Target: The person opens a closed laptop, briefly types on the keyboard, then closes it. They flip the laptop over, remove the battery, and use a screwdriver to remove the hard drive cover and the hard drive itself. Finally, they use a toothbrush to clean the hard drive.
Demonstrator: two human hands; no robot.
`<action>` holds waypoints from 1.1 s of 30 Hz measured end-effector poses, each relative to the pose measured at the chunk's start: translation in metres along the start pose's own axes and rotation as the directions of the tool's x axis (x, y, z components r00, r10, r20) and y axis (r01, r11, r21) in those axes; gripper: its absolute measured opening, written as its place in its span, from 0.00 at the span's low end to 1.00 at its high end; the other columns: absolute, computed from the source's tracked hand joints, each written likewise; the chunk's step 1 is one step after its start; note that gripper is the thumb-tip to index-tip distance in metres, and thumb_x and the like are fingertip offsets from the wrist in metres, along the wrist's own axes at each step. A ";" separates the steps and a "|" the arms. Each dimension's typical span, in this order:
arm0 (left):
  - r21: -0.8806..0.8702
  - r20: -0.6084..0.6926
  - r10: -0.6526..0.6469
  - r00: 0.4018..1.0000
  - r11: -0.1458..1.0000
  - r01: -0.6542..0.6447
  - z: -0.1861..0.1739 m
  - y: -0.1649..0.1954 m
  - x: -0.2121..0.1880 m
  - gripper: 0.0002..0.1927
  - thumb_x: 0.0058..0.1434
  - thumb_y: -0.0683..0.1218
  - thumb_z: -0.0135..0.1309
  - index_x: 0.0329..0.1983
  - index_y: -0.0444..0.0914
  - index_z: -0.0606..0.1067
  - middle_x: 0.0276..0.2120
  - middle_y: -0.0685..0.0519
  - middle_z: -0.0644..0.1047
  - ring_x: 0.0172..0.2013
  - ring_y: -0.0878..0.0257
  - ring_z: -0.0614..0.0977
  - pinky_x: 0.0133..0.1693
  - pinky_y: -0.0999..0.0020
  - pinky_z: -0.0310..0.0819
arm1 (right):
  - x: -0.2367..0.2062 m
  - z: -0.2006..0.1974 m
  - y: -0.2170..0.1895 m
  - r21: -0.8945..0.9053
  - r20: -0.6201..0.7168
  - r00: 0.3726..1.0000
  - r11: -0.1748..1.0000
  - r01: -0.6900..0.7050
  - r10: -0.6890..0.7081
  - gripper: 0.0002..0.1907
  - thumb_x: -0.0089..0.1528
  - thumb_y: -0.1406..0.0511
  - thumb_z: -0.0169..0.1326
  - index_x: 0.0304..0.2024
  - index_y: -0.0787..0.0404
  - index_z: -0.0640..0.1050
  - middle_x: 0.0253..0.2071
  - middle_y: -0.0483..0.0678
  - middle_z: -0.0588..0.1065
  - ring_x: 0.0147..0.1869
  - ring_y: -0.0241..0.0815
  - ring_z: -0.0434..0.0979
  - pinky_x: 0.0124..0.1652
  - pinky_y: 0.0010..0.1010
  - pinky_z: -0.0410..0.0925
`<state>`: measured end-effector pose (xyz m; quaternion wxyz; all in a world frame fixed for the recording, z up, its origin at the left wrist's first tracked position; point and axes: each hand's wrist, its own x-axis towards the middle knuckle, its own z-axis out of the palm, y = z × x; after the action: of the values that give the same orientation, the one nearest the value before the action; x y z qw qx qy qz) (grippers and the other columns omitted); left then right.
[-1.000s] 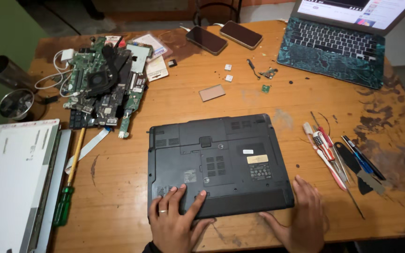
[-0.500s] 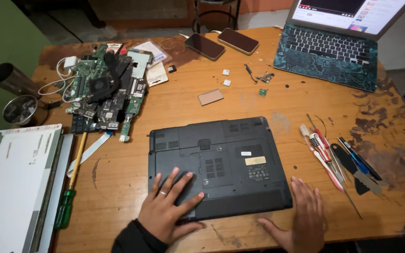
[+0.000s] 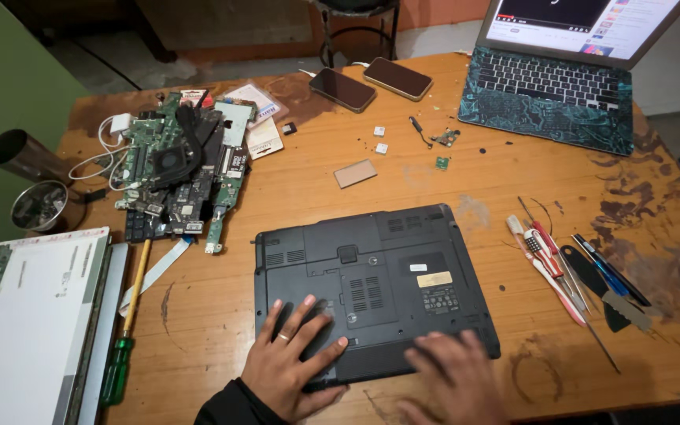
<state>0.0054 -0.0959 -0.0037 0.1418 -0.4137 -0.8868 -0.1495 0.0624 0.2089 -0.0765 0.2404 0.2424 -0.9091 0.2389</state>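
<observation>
A black laptop base [image 3: 371, 275] lies upside down on the wooden table [image 3: 293, 197], its underside with vents and a label facing up. My left hand [image 3: 289, 358] rests flat on its near left corner, fingers spread, a ring on one finger. Resting on the near edge right of centre is my right hand [image 3: 454, 378], blurred, fingers apart. Neither hand holds anything.
A pile of circuit boards [image 3: 179, 169] lies at back left, a detached screen panel [image 3: 29, 323] at near left beside a green-handled screwdriver [image 3: 123, 354]. Several hand tools [image 3: 572, 264] lie at right. Two phones [image 3: 367, 83] and an open laptop [image 3: 560, 79] sit at the back.
My left hand has slid further onto the laptop base. My right hand has moved from the table beside the base onto its near edge. The camera has come closer.
</observation>
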 end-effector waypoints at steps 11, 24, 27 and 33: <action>-0.072 0.010 0.002 1.000 0.997 -0.001 0.000 -0.005 -0.001 0.32 0.49 0.63 0.68 0.55 0.47 0.79 0.54 0.41 0.72 0.67 0.40 0.66 0.63 0.34 0.51 | 0.016 0.024 -0.026 -0.073 0.033 0.999 0.997 0.039 -0.037 0.23 0.56 0.60 0.61 0.53 0.61 0.80 0.55 0.49 0.77 0.60 0.46 0.76 0.58 0.44 0.67; -0.081 0.039 0.060 0.997 0.995 -0.056 0.002 -0.004 -0.003 0.32 0.50 0.60 0.67 0.57 0.43 0.78 0.69 0.38 0.65 0.70 0.41 0.63 0.64 0.35 0.51 | 0.043 -0.003 -0.011 -0.091 -0.036 0.915 0.914 0.397 -0.401 0.18 0.56 0.63 0.64 0.43 0.70 0.82 0.45 0.55 0.79 0.48 0.50 0.82 0.48 0.34 0.75; -0.084 0.055 0.056 0.997 0.995 -0.051 0.000 -0.003 -0.004 0.33 0.49 0.59 0.67 0.57 0.43 0.77 0.70 0.40 0.64 0.71 0.41 0.62 0.64 0.35 0.50 | 0.042 -0.002 -0.013 -0.109 -0.046 0.902 0.900 0.422 -0.429 0.17 0.56 0.63 0.64 0.43 0.69 0.82 0.44 0.54 0.80 0.47 0.50 0.82 0.47 0.33 0.75; -0.071 0.032 0.051 0.998 0.996 -0.048 -0.002 0.003 -0.007 0.33 0.50 0.58 0.66 0.58 0.43 0.76 0.70 0.41 0.64 0.70 0.42 0.61 0.65 0.35 0.49 | 0.039 -0.013 -0.018 -0.088 -0.024 0.937 0.934 0.345 -0.349 0.21 0.55 0.61 0.63 0.48 0.67 0.81 0.47 0.55 0.78 0.50 0.51 0.80 0.50 0.37 0.74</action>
<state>0.0123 -0.0997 -0.0044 0.1156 -0.4428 -0.8728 -0.1699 0.0466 0.1897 -0.0392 0.3062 0.3841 -0.8563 0.1596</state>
